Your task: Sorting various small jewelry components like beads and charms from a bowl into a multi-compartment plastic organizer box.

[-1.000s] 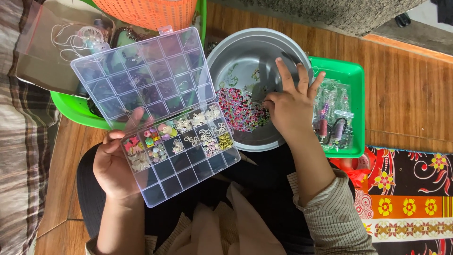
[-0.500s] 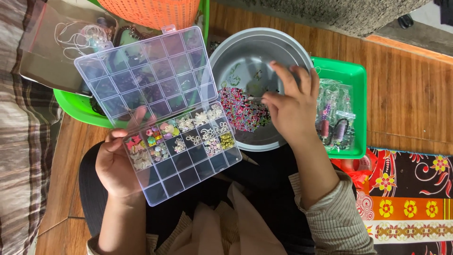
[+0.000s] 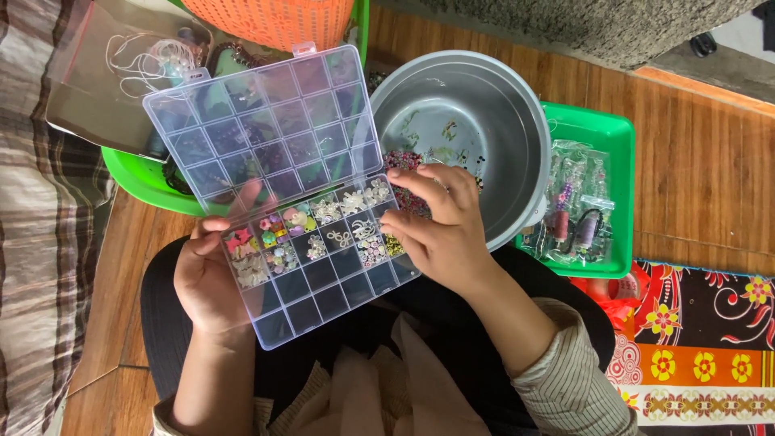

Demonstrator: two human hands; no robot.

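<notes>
The left hand (image 3: 211, 282) grips the clear plastic compartment box (image 3: 319, 258) by its near-left edge, thumb on top and the other digits underneath, showing faintly through the plastic, so this grip is closed on the box. The box is held over the lap, its hinged clear lid (image 3: 262, 121) thrown open away from the grip. The right hand (image 3: 440, 226) rests at the box's far-right edge with its fingers curled; whether they pinch a bead I cannot tell.

Judging by the fill, the sorting looks partly done: the two compartment rows nearest the hinge hold small coloured beads and pale charms, while the rows towards the body are bare. More beads lie in the round grey metal bowl (image 3: 508, 105) just beyond the right hand.

The box's long axis runs diagonally, from the left grip up towards the bowl, and its open face points up.
</notes>
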